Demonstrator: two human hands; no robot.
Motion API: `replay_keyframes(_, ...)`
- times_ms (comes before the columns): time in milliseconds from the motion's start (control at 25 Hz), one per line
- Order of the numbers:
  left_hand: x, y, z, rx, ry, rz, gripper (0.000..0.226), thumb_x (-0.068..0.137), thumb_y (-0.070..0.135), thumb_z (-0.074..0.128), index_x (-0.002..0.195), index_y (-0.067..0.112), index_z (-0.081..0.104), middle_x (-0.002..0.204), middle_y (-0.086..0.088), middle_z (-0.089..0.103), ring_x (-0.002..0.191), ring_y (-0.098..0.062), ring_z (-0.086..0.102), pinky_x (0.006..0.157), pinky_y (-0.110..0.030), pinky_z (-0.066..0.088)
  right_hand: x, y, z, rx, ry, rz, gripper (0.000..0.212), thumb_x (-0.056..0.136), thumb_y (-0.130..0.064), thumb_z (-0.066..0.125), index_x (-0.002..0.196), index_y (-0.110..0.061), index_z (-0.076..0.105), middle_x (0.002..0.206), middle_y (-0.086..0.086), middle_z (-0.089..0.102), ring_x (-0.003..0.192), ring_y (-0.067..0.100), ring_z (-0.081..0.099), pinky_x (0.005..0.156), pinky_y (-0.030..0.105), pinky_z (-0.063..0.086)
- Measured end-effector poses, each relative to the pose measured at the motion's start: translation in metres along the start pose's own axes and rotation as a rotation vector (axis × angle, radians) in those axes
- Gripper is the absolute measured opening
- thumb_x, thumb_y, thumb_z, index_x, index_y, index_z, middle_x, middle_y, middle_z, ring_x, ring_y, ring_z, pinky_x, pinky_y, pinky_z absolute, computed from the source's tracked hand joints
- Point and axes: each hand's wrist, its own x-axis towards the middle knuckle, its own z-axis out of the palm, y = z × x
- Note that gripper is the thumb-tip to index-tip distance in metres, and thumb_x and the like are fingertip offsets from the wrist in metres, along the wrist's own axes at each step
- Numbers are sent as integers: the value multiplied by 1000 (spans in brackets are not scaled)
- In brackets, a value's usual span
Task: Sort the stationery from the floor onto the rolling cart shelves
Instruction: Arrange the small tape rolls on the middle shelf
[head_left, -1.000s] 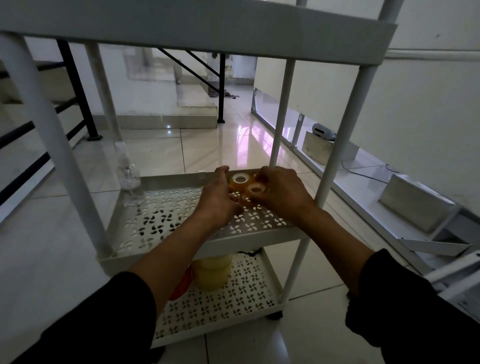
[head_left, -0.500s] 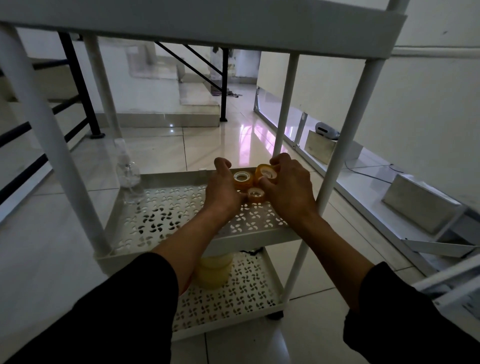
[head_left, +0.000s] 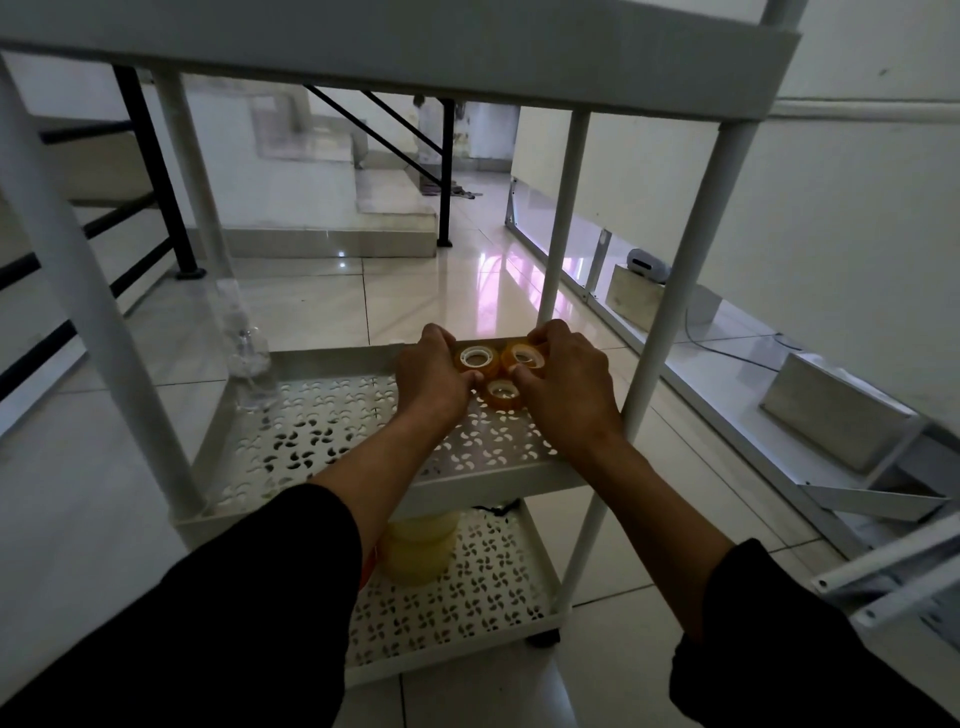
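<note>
Three small amber tape rolls lie at the far right of the white cart's perforated middle shelf (head_left: 322, 441). My left hand (head_left: 434, 374) curls round the left tape roll (head_left: 475, 358). My right hand (head_left: 563, 379) grips the right tape roll (head_left: 524, 356), which tilts against the shelf's back rim. The third tape roll (head_left: 503, 392) lies flat between my two hands, a little nearer to me.
A clear bottle (head_left: 249, 358) stands at the middle shelf's far left corner. Pale yellow tape rolls (head_left: 418, 548) are stacked on the bottom shelf (head_left: 467, 597). The top shelf (head_left: 395, 47) overhangs. Cart posts (head_left: 675, 301) flank my arms. Metal boxes (head_left: 836, 410) line the right wall.
My hands have spread the tape rolls apart toward the shelf's back rim. The right roll went from hidden under my right hand to tilted against the rim.
</note>
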Motion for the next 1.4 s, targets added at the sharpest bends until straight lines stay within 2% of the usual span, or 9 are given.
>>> replay_keyframes(200,1,0,-1,-30,-35,5,47,73,13,79,112,9,52,112,-11,63,103,-23,61,90,-39,52,1,1,1,2,-1,10,35,87,-25,63,119,-16,52,112,8,58,99,19,58,86,35,52)
replay_keyframes(480,-2,4,-7,19,-41,53,37,85,17,68,119,6,58,117,-11,64,107,-21,59,91,-29,48,1,1,-1,18,-5,20,32,89,-24,60,118,-15,53,112,8,58,99,19,57,86,34,51)
replay_keyframes(680,-2,0,-29,-13,-31,45,34,87,18,65,118,5,58,113,-13,65,102,-23,63,93,-37,51,2,2,0,18,-24,23,31,90,-24,61,118,-14,54,112,10,59,99,22,58,87,37,51)
replay_keyframes(800,-4,-9,-39,85,-15,41,33,88,20,65,117,5,60,115,-12,65,105,-22,60,87,-26,45,3,3,-1,5,-49,31,30,90,-24,60,117,-13,55,112,11,58,99,23,58,86,38,51)
replay_keyframes(880,-6,-16,-41,160,-30,37,31,87,18,66,114,5,61,114,-12,64,99,-18,57,80,-24,39,2,2,-1,-8,-76,25,29,90,-23,60,116,-12,55,112,11,58,99,23,58,86,37,50)
replay_keyframes(1000,-5,-19,-37,222,-51,62,28,84,18,70,108,6,62,109,-12,64,91,-16,53,75,-24,38,1,2,-1,-17,-100,7,28,91,-24,60,116,-13,55,113,10,58,99,22,58,85,33,50)
replay_keyframes(1160,-1,-17,-28,269,-46,100,33,81,20,73,108,6,61,111,-15,62,100,-25,57,75,-26,39,0,3,-1,-22,-124,0,28,91,-24,60,117,-14,55,115,9,58,98,18,56,79,25,43)
replay_keyframes(1400,-3,-19,-25,204,-2,97,37,79,18,75,110,7,58,110,-13,63,99,-23,58,77,-26,42,-1,3,-3,-33,-130,-11,27,92,-23,58,117,-12,56,117,9,56,97,15,52,79,23,41)
